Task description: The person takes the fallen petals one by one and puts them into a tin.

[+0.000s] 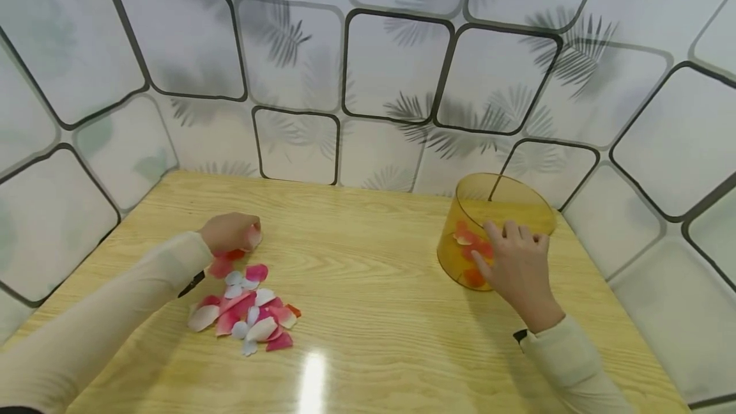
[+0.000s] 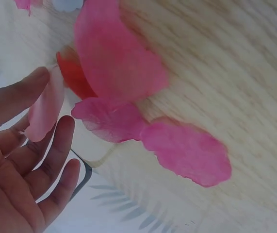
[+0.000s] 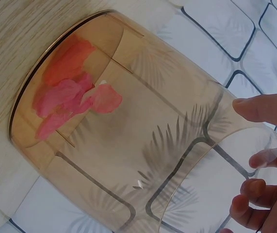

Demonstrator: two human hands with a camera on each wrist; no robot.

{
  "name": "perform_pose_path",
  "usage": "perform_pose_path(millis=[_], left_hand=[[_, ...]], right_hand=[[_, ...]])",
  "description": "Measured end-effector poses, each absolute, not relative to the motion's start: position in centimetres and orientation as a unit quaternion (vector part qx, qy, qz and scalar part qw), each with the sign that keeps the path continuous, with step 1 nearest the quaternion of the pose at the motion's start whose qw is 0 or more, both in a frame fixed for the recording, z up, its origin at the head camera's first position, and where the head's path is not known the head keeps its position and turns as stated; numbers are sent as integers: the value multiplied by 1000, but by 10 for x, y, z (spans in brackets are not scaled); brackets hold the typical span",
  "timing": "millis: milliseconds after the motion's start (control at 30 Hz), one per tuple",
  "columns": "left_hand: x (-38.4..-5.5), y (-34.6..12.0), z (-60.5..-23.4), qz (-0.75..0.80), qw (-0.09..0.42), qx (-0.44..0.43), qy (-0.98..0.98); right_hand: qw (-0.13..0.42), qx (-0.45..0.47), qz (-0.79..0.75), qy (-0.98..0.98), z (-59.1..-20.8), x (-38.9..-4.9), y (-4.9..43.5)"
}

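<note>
My left hand [image 1: 232, 233] is at the left of the table, where its thumb and a finger pinch a pale pink petal [image 2: 48, 104]. Just beside it lie a large pink petal [image 2: 119, 53], a red petal [image 2: 75, 75] and two smaller pink ones. A loose pile of white and pink petals [image 1: 236, 305] spreads nearer to me. At the right, my right hand [image 1: 520, 267] grips the rim of a clear amber cylindrical container [image 1: 451, 245], fingers curled over the edge, thumb on the outer wall. Several red and pink petals [image 3: 65, 94] sit at its bottom.
The light wood-grain table [image 1: 368, 312] runs back to a patterned cloth wall [image 1: 391, 62] with outlined shapes and leaf prints. This wall also closes in the left and right sides. A bright glare spot lies on the front of the table.
</note>
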State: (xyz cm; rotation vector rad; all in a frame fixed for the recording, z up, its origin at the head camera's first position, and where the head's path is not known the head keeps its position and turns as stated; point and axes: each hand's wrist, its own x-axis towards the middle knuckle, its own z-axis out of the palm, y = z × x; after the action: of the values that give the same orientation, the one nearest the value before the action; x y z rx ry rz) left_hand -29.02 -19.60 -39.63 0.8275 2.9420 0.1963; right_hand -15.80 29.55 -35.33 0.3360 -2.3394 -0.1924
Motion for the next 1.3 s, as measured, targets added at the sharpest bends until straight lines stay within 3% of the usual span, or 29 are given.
perform_pose_path(millis=[767,1033,1300], left_hand=[[-284,-190,-376,75,85,265,957],[-283,-189,-370,84,71,264,958],[-288,-173,-352,147,11,269,952]], right_hand=[[382,135,-69,-912,-354,-158,296],[383,134,-72,-911,-354,-158,296],[382,134,-74,-911,-353,-158,295]])
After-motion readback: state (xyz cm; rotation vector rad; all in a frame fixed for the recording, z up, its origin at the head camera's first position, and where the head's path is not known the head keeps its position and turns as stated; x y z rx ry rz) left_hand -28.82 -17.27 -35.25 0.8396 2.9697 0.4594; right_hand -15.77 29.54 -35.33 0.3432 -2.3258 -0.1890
